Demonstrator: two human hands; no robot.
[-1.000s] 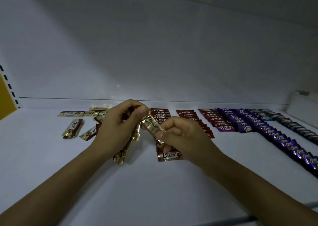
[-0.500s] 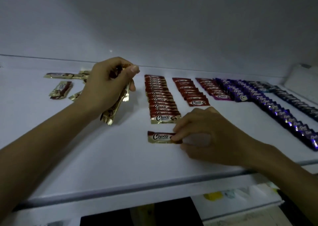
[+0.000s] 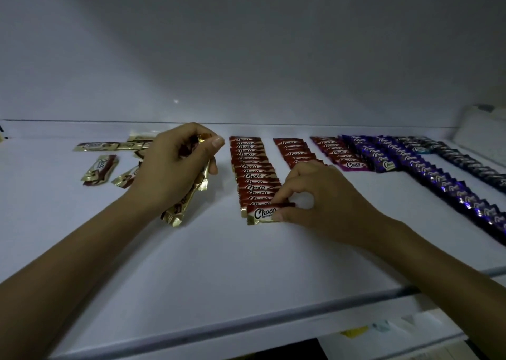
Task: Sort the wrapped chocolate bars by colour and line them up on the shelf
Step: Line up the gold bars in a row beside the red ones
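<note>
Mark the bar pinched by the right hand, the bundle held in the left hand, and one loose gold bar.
Pinched bar (image 3: 264, 214), head view, its printed front.
Held bundle (image 3: 174, 217), head view, its lower gold end.
Loose gold bar (image 3: 100, 169), head view, its middle.

The only view comes from a wide-angle camera worn on the person's head, looking forward and down at the white shelf (image 3: 246, 272) from just above its near edge and facing the back wall (image 3: 246, 44). It sits close: both forearms enter from the bottom corners, and "Choco" reads on the red-wrapped bar (image 3: 264, 214) at mid-frame. The frame spans from gold-wrapped bars (image 3: 100, 169) at far left to purple rows (image 3: 449, 190) at right.
</note>
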